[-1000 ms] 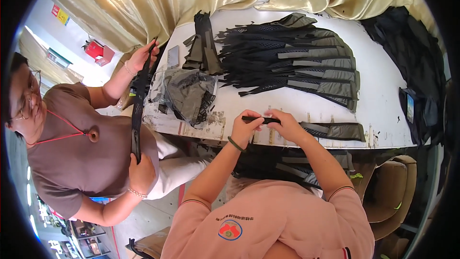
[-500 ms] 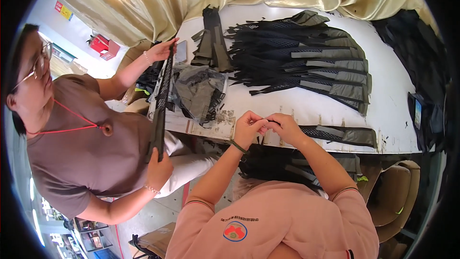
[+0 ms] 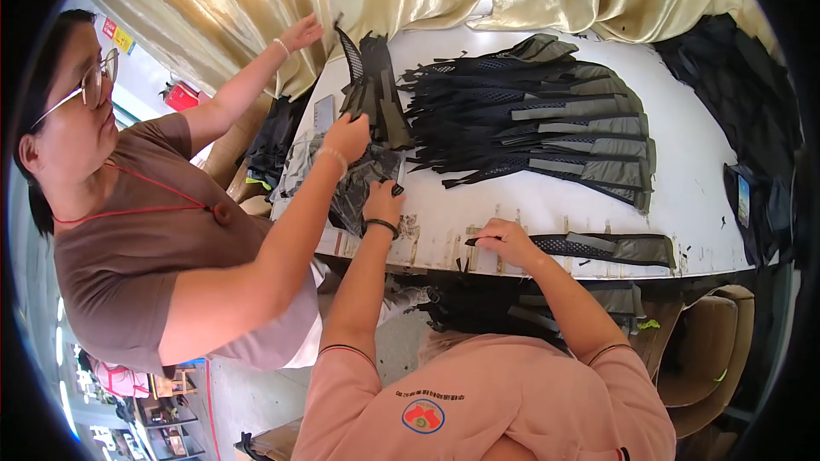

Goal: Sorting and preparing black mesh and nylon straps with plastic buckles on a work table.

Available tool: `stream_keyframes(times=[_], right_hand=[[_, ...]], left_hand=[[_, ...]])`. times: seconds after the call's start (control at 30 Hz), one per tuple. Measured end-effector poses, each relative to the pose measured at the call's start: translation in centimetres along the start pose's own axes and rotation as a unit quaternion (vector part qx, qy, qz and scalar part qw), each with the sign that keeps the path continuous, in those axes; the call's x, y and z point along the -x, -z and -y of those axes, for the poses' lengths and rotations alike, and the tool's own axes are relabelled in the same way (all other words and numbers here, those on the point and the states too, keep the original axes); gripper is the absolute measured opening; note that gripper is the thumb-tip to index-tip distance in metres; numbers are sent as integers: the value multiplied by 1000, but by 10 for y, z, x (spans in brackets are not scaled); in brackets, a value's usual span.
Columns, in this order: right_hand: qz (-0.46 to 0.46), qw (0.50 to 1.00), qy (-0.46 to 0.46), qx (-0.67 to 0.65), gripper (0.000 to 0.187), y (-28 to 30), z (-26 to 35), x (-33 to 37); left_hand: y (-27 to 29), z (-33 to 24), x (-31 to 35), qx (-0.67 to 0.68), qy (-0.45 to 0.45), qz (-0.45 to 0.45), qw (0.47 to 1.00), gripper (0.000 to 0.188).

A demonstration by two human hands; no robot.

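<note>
On the near edge of the white table, my right hand pinches the narrow black end of a strap of black mesh and grey fabric. The strap lies along the edge to the right of that hand. Over at the left, my left hand is closed on a small black piece, too small to name. It is beside a crumpled plastic bag of dark pieces. Just beyond it, a co-worker's closed hand hovers above the bag.
Many similar straps are fanned out in a stack on the table. A smaller pile of straps lies left of them. Dark garments hang over the right side. An open cardboard box stands below the table, lower right.
My left hand has moved away from my right, leftward to the bag. The co-worker's strap is now at the smaller pile, one hand stretched out beyond it.
</note>
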State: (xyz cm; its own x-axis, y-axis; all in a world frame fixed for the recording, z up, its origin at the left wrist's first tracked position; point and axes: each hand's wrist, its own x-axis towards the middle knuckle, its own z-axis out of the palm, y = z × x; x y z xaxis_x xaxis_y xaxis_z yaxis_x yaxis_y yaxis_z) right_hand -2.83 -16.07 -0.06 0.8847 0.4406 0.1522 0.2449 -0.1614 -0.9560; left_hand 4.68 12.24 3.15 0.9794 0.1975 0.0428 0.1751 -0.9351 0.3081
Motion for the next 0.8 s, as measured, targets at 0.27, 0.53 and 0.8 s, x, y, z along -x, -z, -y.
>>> stream_keyframes(times=[0.27, 0.53, 0.8], right_hand=[[22, 988, -117, -98, 12, 13, 19, -2], [29, 955, -143, -259, 18, 38, 73, 19], [66, 950, -162, -259, 17, 48, 81, 34]], left_hand=[[-5, -35, 48, 481, -89, 80, 869, 13], [15, -76, 121, 727, -14, 333, 600, 12], [24, -91, 131, 724, -52, 355, 590, 18]])
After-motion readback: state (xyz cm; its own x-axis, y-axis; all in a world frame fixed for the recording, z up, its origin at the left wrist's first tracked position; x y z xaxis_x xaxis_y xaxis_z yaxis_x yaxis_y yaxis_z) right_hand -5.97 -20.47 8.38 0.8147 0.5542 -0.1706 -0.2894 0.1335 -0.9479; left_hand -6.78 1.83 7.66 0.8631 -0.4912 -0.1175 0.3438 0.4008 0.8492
